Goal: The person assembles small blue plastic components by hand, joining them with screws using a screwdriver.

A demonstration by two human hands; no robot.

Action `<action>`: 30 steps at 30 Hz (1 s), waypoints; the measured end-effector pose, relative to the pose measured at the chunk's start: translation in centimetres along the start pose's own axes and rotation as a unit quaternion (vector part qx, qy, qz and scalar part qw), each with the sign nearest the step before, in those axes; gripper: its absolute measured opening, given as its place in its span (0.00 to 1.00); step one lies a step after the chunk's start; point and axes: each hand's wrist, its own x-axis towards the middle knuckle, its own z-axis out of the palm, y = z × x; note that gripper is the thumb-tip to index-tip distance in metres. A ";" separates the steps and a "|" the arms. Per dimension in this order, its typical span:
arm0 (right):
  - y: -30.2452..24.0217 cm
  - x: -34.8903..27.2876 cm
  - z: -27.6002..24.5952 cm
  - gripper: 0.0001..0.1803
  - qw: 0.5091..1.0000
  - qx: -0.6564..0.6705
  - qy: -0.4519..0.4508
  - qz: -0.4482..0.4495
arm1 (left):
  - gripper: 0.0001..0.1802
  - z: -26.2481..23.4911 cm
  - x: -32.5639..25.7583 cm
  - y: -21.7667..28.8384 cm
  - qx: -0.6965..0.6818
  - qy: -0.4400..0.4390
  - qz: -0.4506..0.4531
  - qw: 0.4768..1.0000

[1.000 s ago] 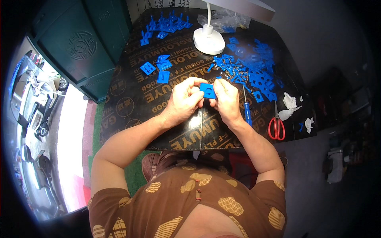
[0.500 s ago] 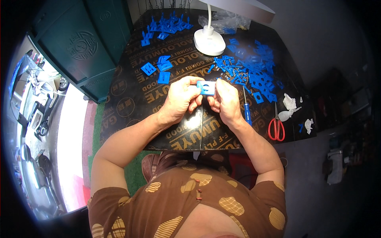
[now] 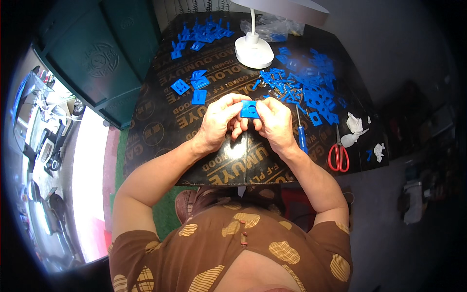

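Between both hands, above the near part of the table, is a small blue square plastic plate (image 3: pixel 250 113) with a round cut-out. My left hand (image 3: pixel 220 120) pinches its left side between thumb and fingers. My right hand (image 3: pixel 275 120) grips the right side, its thumb near the upper corner and partly over the opening. Beyond my left hand lie several similar blue plates (image 3: pixel 199 97), flat on the table. Just right of my right hand is a screwdriver with a blue handle (image 3: pixel 302 139). The fingertips behind the held plate are partly hidden.
The dark printed table (image 3: pixel 170 117) carries a white lamp (image 3: pixel 253 51) at the back. Blue parts with upright stems (image 3: pixel 206 32) cluster far left, and a heap of blue pieces (image 3: pixel 316 82) spreads on the right. Red-handled scissors (image 3: pixel 338 157) and crumpled white tissue (image 3: pixel 354 123) lie near the right edge.
The plate has tilted, so its face looks bluer and less glaring. My right thumb has come over its upper right part. The view has shifted slightly.
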 end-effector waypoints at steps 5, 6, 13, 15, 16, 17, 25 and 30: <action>0.1 -0.1 0.2 0.11 0.999 -0.024 -0.009 -0.021 | 0.15 0.2 -0.2 -0.4 0.105 0.018 0.013 0.994; 0.1 -0.1 0.2 0.11 0.999 -0.023 -0.008 -0.022 | 0.15 0.2 -0.1 -0.4 0.101 0.019 0.015 0.995; 0.1 -0.1 0.0 0.11 0.999 -0.025 -0.020 -0.025 | 0.12 0.5 -0.3 0.1 0.124 0.024 0.017 0.992; 0.2 -0.1 0.0 0.12 0.999 -0.027 -0.023 -0.029 | 0.12 0.5 -0.3 0.1 0.127 0.034 0.015 0.991; 0.2 -0.1 -0.1 0.12 0.999 -0.027 -0.024 -0.027 | 0.12 0.5 -0.3 0.2 0.127 0.034 0.015 0.991; 0.2 -0.1 -0.1 0.12 0.999 -0.028 -0.025 -0.026 | 0.12 0.5 -0.3 0.2 0.124 0.035 0.011 0.992; 0.1 0.0 -0.3 0.13 0.999 0.028 -0.036 0.011 | 0.11 0.7 -0.4 0.4 0.126 0.041 0.006 0.991; 0.0 0.0 -0.1 0.15 0.996 0.067 -0.041 0.042 | 0.11 0.8 -0.4 0.0 0.153 0.035 0.014 0.988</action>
